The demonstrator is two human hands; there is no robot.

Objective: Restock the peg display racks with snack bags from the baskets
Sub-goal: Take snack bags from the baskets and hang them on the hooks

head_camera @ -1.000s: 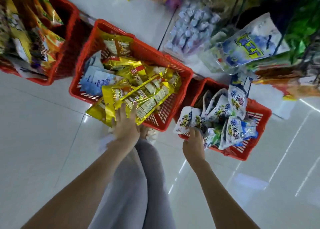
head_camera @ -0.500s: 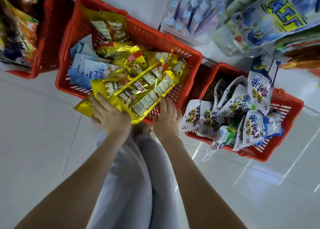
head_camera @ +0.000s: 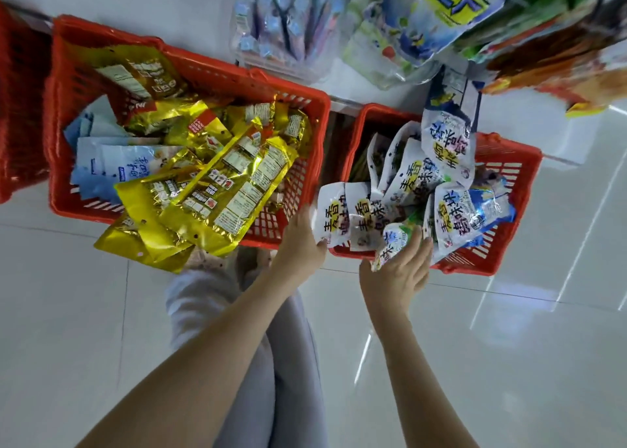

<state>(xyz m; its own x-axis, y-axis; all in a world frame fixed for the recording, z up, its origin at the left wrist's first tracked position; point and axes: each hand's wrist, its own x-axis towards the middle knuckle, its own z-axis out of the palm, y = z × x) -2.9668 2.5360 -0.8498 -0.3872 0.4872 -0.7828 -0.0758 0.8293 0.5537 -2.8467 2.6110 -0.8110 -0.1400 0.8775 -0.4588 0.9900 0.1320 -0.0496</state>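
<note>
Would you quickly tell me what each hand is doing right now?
Left hand: open, fingertips touching the white snack bags.
Right hand: open, straight fingers against a green-and-white bag.

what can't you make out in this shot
- Far-left basket: head view, cut off by the left edge.
- Right basket bottom: head view, buried under white bags.
- Left hand fingertips: head view, behind a white bag, grip unclear.
- Hanging bags: head view, blurred, cut off by the top edge; pegs unseen.
</note>
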